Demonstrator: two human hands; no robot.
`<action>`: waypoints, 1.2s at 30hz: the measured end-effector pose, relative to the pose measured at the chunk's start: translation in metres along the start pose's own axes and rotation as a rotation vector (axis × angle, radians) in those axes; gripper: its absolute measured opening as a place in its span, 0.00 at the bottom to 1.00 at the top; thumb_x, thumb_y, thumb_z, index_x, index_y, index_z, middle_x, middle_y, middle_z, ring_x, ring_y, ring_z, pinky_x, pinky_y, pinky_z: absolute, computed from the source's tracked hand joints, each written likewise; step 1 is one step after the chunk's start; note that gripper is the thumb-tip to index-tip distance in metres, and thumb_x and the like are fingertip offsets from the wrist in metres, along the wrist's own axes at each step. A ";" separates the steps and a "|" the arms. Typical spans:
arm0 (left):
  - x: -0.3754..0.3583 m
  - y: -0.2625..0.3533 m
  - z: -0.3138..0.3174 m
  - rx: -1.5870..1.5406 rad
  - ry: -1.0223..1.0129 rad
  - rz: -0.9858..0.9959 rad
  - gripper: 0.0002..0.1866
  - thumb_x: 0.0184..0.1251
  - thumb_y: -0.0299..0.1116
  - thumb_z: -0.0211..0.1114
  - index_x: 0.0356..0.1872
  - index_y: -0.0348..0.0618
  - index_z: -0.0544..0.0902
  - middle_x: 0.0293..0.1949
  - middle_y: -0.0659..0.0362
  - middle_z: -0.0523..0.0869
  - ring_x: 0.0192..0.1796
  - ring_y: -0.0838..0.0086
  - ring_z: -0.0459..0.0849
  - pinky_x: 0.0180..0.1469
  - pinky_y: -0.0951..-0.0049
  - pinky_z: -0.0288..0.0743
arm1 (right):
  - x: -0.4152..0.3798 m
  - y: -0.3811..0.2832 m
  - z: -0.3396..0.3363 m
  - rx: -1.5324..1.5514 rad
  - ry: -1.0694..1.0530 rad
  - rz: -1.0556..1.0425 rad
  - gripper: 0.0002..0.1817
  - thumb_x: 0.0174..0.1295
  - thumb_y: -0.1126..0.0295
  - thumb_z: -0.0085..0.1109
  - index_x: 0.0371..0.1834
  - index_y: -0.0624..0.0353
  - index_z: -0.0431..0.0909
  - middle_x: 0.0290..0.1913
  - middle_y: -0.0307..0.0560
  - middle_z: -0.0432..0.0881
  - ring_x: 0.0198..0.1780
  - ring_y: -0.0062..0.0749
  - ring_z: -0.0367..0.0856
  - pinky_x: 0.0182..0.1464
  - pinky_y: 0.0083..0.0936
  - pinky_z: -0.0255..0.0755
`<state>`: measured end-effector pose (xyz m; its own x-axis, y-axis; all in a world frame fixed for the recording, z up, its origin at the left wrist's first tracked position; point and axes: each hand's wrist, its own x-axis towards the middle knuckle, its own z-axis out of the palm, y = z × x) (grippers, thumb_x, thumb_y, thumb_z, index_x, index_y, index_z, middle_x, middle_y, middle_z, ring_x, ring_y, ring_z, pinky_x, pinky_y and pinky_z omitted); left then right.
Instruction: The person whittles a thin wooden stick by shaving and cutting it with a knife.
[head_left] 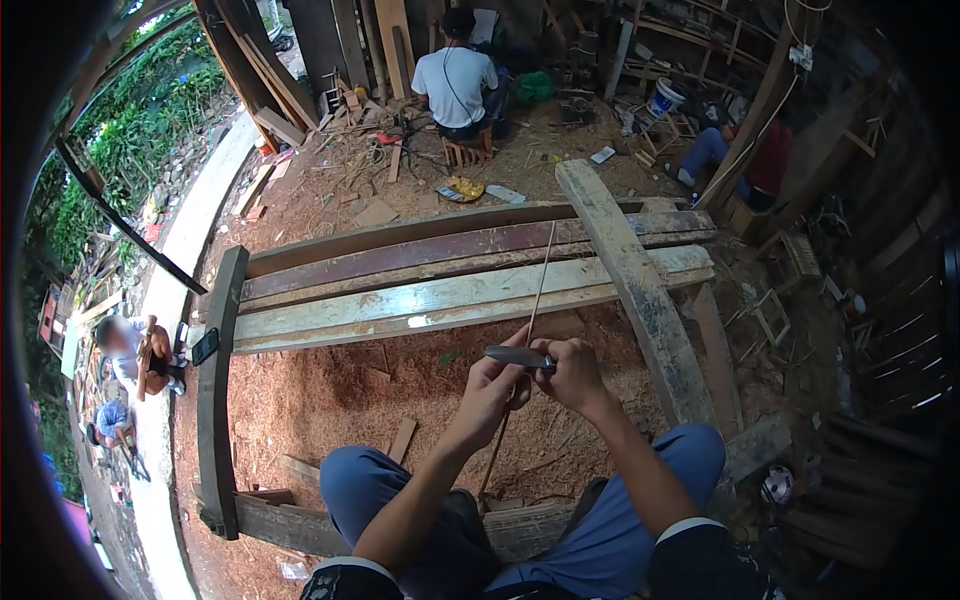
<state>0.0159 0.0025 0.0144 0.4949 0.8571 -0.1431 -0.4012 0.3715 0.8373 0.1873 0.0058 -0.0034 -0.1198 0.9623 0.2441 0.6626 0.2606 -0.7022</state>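
Note:
My left hand (pixel 495 388) is closed around a long thin wooden stick (pixel 542 275), which slants from the boards in front of me down between my knees. In my right hand (pixel 575 376) is a knife, its handle mostly hidden by the fingers. The broad grey knife blade (pixel 515 355) points left and lies across the stick, just above my left fingers. Both hands are close together over the sawdust-covered ground, in front of my knees.
Ahead lies a bench frame of long boards (pixel 400 300), with a thick beam (pixel 630 280) crossing on the right. A phone (pixel 205 346) rests on the left beam (pixel 220 400). A person in a white shirt (pixel 455 85) sits at the back; others sit right and left.

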 end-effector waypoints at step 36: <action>-0.014 0.015 -0.004 -0.111 0.174 -0.049 0.14 0.80 0.37 0.53 0.61 0.49 0.72 0.32 0.62 0.82 0.18 0.89 0.61 0.19 0.85 0.52 | 0.016 -0.004 0.006 -0.182 0.122 -0.060 0.23 0.73 0.55 0.50 0.21 0.57 0.76 0.15 0.54 0.76 0.21 0.54 0.81 0.24 0.45 0.72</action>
<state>0.0005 -0.0024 0.0266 0.3792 0.8820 -0.2797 -0.4672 0.4434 0.7649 0.1786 0.0208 -0.0009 -0.0802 0.9259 0.3692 0.7807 0.2886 -0.5542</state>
